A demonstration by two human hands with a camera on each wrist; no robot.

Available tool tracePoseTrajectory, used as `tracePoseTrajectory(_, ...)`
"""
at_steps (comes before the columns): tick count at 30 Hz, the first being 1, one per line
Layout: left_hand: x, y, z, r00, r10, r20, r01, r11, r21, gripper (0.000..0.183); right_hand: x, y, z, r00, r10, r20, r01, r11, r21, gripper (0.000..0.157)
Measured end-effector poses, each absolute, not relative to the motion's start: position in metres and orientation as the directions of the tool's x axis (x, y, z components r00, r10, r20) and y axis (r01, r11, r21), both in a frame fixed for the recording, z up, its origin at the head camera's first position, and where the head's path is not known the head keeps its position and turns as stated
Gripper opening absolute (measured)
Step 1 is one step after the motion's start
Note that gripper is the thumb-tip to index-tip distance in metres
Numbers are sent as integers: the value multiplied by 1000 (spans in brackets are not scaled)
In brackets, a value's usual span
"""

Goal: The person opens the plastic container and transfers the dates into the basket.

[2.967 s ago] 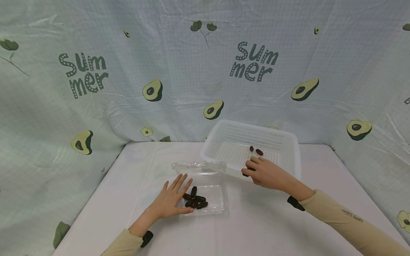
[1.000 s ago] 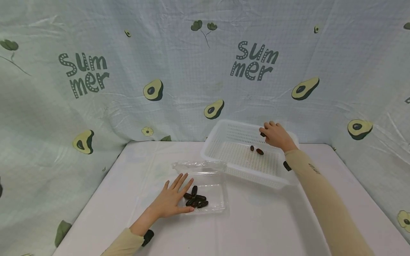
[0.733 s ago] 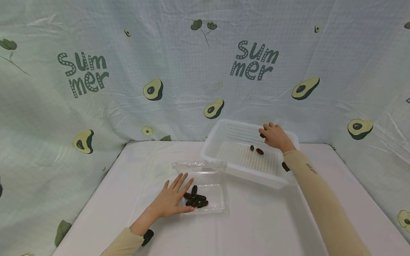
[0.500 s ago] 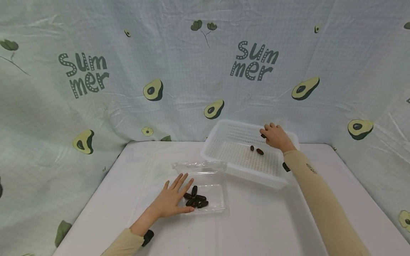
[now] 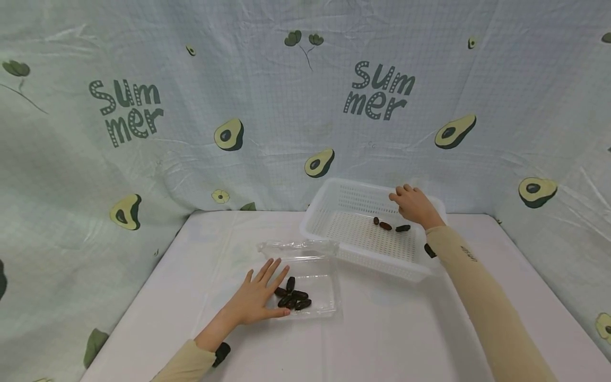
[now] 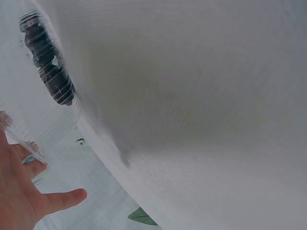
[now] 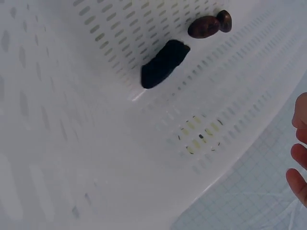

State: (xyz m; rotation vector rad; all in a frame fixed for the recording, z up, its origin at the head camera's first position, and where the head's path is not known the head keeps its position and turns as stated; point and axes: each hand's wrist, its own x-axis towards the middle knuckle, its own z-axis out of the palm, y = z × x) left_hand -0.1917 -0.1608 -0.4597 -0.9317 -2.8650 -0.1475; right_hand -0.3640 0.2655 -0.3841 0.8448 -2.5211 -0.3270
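Note:
My left hand (image 5: 255,297) rests with spread fingers on the left side of a clear plastic box (image 5: 322,289), whose lid is folded back. Several dark dates (image 5: 302,295) lie in the box, partly behind the hand; the left wrist view shows them through the clear wall. Over the right part of a white basket (image 5: 329,233) hovers my right hand (image 5: 414,204), its fingers loosely bent and holding nothing. On the basket floor below it lies a blackish date (image 5: 403,228). Beside that are two reddish-brown dates (image 7: 204,27), one smaller than the other.
The basket stands at the back of the white-covered table (image 5: 372,329), its front left corner close to the box's raised lid (image 5: 298,248). A printed curtain (image 5: 267,95) hangs behind and at both sides.
My right hand has moved from the basket's front edge to over its right part and let go of the blackish date, which now lies inside. My left hand stays in place.

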Motion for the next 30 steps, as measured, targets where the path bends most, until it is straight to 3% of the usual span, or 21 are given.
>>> tracePoseTrajectory(14, -194, -161, -461, -800, 580, 157, 593, 803, 57, 90, -345, 246, -364, -504, -727, 467, -660, 673, 335, 23)
tracePoseTrajectory(30, -192, -161, -458, -803, 578, 145, 591, 804, 71, 90, -305, 215, -340, -301, -785, 542, -740, 551, 386, 24)
